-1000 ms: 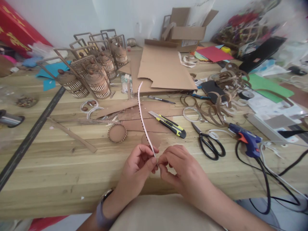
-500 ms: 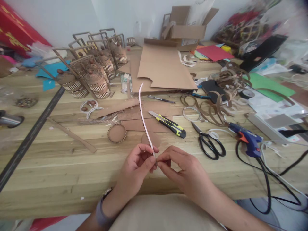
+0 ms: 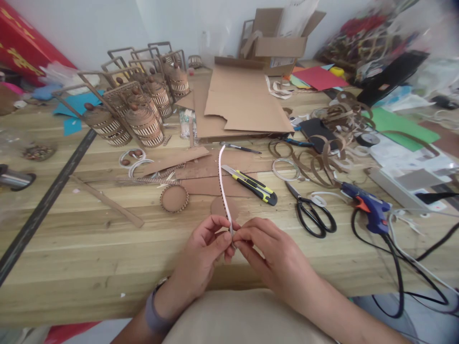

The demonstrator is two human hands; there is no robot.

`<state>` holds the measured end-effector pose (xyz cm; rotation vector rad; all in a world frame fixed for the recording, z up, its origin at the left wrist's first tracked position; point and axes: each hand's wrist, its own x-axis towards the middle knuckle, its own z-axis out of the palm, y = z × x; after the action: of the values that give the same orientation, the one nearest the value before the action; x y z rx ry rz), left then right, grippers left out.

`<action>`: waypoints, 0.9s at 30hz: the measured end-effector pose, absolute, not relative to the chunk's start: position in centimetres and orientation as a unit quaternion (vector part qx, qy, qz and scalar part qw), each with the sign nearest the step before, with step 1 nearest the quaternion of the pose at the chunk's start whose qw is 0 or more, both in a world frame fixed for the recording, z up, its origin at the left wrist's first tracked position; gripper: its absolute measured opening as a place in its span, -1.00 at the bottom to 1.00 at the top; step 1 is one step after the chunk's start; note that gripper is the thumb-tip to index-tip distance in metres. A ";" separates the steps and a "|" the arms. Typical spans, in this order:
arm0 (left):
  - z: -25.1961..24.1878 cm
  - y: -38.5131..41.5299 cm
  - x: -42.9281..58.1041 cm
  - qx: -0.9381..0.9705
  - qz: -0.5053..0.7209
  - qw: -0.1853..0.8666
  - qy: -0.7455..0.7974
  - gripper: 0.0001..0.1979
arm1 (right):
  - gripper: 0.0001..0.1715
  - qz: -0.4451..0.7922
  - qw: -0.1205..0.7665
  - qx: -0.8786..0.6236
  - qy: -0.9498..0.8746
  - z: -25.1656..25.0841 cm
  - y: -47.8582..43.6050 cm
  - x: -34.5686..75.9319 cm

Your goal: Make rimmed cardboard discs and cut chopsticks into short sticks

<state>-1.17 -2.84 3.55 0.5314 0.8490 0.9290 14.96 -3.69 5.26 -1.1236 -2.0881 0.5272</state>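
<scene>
Between my fingers a narrow curved strip, pale on its face with a dark notched edge, stands up and bends away from me. My left hand pinches its lower end between thumb and fingers. My right hand pinches the same end from the right, fingertips touching those of the left. What lies between the fingertips is mostly hidden. Just beyond my hands a round cardboard disc lies flat, partly behind the strip. To its left is another disc with a ridged rim.
A yellow-black utility knife, black-handled scissors and a blue glue gun lie on the right. Cardboard sheets and curled brown strips lie farther back. Several small lantern-like models stand at the back left.
The strip's free tip has come down, nearer to me and a little to the right, and less of the strip shows above my fingers. Both hands keep nearly the same place.
</scene>
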 end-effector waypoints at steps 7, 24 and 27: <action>3.3 -2.9 -1.3 0.210 0.425 0.792 0.385 -0.68 | -0.79 0.219 0.344 -0.425 -0.808 5.3 -3.7 15.3; 3.4 -2.9 -1.2 0.206 0.420 0.791 0.395 -0.69 | -0.81 0.251 0.342 -0.432 -0.796 5.4 -3.7 15.3; 3.3 -2.9 -1.3 0.198 0.420 0.794 0.391 -0.68 | -0.82 0.256 0.343 -0.427 -0.797 5.3 -3.7 15.3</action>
<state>-1.30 -2.87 3.30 0.4265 0.8413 0.9034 15.31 -3.72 5.34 -1.1099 -2.0711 0.6654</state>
